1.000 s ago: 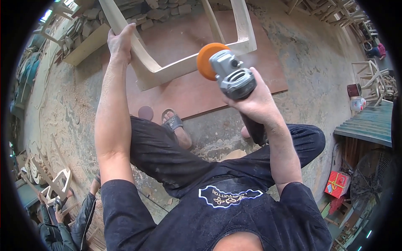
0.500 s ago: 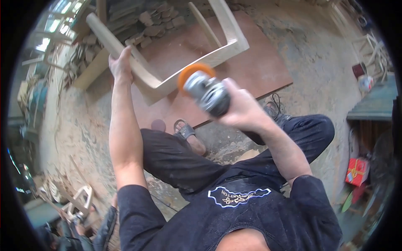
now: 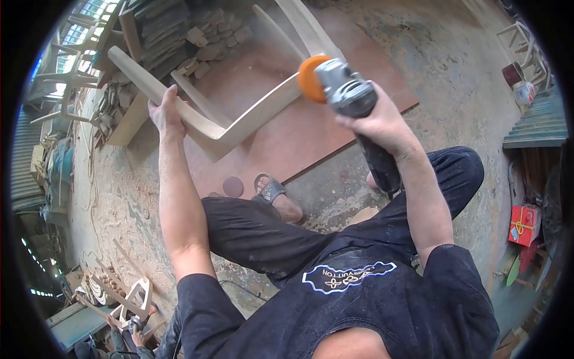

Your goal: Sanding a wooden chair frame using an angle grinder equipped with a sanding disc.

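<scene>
A pale unfinished wooden chair frame (image 3: pixel 251 113) stands tilted on a brown board (image 3: pixel 311 131) on the floor. My left hand (image 3: pixel 165 112) grips one of its legs near the corner joint. My right hand (image 3: pixel 373 122) is wrapped around a grey angle grinder (image 3: pixel 350 93) with an orange sanding disc (image 3: pixel 308 78). The disc sits against the frame's rail, and fine dust hangs over the wood there. The grinder's dark handle runs down toward my knee.
My legs in dark trousers and a sandalled foot (image 3: pixel 272 194) lie below the board, beside a round sanding disc (image 3: pixel 232 186). Stacked wood blocks (image 3: pixel 173 36) are at the back left. Another person (image 3: pixel 128 332) works with a wooden part at lower left. A red box (image 3: pixel 523 224) stands right.
The chair frame has swung round under my left hand, its leg now pointing up left. The grinder has moved up and right, its disc onto the rail.
</scene>
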`<state>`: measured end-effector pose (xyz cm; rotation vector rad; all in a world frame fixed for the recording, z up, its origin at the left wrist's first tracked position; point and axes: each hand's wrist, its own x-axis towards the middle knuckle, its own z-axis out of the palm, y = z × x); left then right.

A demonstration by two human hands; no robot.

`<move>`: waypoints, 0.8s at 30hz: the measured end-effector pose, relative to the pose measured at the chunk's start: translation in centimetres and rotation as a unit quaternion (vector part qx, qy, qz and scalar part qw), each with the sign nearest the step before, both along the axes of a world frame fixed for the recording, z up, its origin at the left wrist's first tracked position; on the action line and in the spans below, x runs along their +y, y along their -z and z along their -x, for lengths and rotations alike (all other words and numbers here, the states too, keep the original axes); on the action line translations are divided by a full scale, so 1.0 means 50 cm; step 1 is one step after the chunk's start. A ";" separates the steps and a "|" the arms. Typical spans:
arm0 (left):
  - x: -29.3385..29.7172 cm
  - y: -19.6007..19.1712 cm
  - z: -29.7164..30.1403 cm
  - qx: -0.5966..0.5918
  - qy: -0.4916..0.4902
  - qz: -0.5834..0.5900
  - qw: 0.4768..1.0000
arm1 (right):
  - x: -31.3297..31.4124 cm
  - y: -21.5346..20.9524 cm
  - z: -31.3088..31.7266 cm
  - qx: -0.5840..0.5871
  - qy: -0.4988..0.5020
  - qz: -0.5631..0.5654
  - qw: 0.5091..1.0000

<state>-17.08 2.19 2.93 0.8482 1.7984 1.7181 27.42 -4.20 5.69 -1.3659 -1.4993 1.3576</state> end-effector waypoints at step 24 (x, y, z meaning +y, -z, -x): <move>0.005 -0.001 0.007 -0.017 0.025 0.024 0.999 | 0.031 0.080 -0.065 0.152 0.012 0.071 0.986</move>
